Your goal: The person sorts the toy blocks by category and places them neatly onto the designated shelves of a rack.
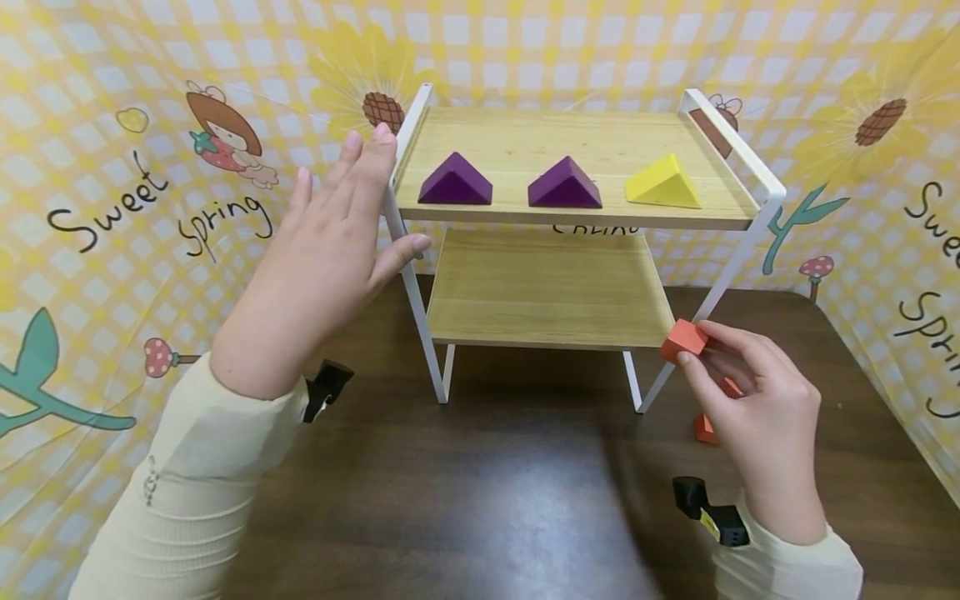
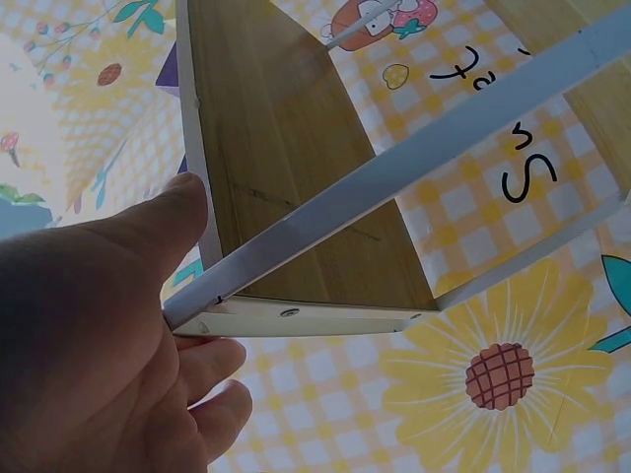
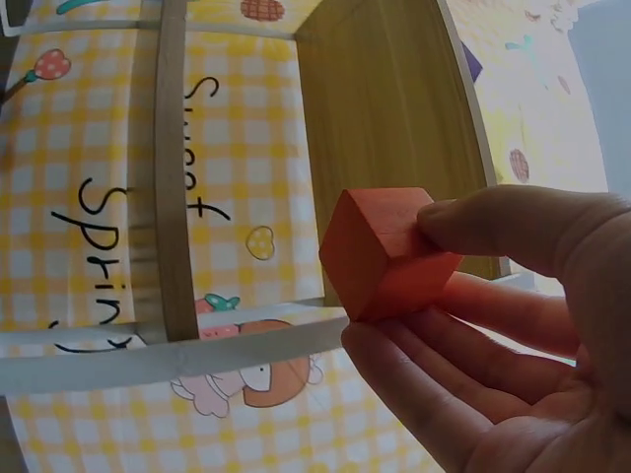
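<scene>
My right hand (image 1: 765, 408) pinches an orange cube (image 1: 684, 340) between thumb and fingers, by the right front leg of a two-tier wooden shelf (image 1: 547, 308). The right wrist view shows the thumb on one face of the cube (image 3: 380, 251) and fingers beneath. At the shelf's upper left corner is my left hand (image 1: 318, 250), its fingers fairly straight along the side and its thumb apart. Two purple triangular blocks (image 1: 455, 182) and a yellow triangular block (image 1: 663, 182) stand in a row along the top board's front edge.
More orange blocks (image 1: 705, 429) lie on the dark wooden table (image 1: 480, 500), partly hidden behind my right hand. White metal side frames (image 1: 738, 150) rise above the top board. A yellow checked cloth (image 1: 525, 50) hangs behind and at both sides.
</scene>
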`<action>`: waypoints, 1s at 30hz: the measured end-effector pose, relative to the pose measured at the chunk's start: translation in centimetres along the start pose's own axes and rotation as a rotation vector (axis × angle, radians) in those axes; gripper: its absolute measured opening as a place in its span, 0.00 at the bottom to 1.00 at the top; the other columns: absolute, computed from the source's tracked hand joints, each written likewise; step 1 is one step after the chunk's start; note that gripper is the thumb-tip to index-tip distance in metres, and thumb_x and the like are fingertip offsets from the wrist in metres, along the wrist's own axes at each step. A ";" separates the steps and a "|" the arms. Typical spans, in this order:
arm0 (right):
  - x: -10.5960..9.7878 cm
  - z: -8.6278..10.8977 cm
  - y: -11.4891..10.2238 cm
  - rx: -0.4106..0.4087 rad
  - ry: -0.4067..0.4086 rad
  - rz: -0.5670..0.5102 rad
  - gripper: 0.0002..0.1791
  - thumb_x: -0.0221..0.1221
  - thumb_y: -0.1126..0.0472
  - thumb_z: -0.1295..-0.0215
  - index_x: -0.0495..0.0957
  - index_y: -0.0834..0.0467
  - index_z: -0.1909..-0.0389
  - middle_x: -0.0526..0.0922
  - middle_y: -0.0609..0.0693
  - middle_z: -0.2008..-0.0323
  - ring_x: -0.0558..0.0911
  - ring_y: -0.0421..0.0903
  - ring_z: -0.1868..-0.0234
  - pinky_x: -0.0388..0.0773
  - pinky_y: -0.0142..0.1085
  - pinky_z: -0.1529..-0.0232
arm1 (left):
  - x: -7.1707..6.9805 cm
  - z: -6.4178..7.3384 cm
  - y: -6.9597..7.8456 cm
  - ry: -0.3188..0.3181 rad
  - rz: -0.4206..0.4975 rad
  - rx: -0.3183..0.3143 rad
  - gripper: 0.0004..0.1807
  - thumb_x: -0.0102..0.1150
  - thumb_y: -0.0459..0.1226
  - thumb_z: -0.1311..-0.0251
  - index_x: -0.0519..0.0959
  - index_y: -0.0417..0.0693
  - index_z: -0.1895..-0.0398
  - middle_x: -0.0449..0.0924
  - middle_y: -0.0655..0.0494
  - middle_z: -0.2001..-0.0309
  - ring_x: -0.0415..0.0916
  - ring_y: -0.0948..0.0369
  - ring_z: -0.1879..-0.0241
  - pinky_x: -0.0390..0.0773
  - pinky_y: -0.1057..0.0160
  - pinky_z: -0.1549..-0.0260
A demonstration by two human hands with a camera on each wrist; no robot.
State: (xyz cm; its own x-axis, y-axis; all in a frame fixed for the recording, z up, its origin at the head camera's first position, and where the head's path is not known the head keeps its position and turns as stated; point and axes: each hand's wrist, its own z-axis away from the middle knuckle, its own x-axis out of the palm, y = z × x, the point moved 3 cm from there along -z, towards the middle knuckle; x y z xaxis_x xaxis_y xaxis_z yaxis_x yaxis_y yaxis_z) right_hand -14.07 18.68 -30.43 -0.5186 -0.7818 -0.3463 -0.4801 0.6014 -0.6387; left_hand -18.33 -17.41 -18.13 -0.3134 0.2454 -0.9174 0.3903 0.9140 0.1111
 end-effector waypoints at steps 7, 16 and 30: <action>0.9 0.2 -0.2 -0.032 -0.037 -0.041 0.22 0.73 0.79 0.51 0.85 0.68 0.52 0.86 0.59 0.58 0.83 0.22 0.58 0.78 0.18 0.56 | -0.1 0.1 0.0 0.000 -0.001 -0.004 0.47 0.50 0.53 0.25 0.34 0.48 0.17 0.37 0.51 0.18 0.34 0.53 0.20 0.33 0.39 0.25; 2.3 0.6 -0.2 -0.080 -0.095 -0.046 0.22 0.73 0.78 0.51 0.85 0.69 0.52 0.86 0.60 0.57 0.81 0.21 0.55 0.77 0.19 0.52 | 0.0 0.1 0.0 -0.002 0.002 0.004 0.48 0.51 0.53 0.25 0.34 0.48 0.17 0.43 0.45 0.19 0.35 0.52 0.20 0.34 0.39 0.25; 5.9 0.3 -1.1 -0.160 -0.185 -0.076 0.18 0.71 0.76 0.46 0.85 0.67 0.52 0.87 0.56 0.55 0.87 0.44 0.57 0.78 0.21 0.52 | -0.1 0.0 0.0 -0.033 0.005 -0.017 0.47 0.47 0.55 0.24 0.33 0.48 0.17 0.41 0.46 0.19 0.33 0.54 0.19 0.34 0.40 0.25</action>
State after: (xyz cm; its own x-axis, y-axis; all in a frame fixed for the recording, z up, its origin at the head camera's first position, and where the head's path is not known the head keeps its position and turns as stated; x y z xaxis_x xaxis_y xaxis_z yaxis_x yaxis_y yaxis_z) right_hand -16.41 13.36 -31.94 -0.3454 -0.8335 -0.4313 -0.6263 0.5470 -0.5554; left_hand -18.34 -17.47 -18.03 -0.2823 0.2394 -0.9290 0.3772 0.9181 0.1220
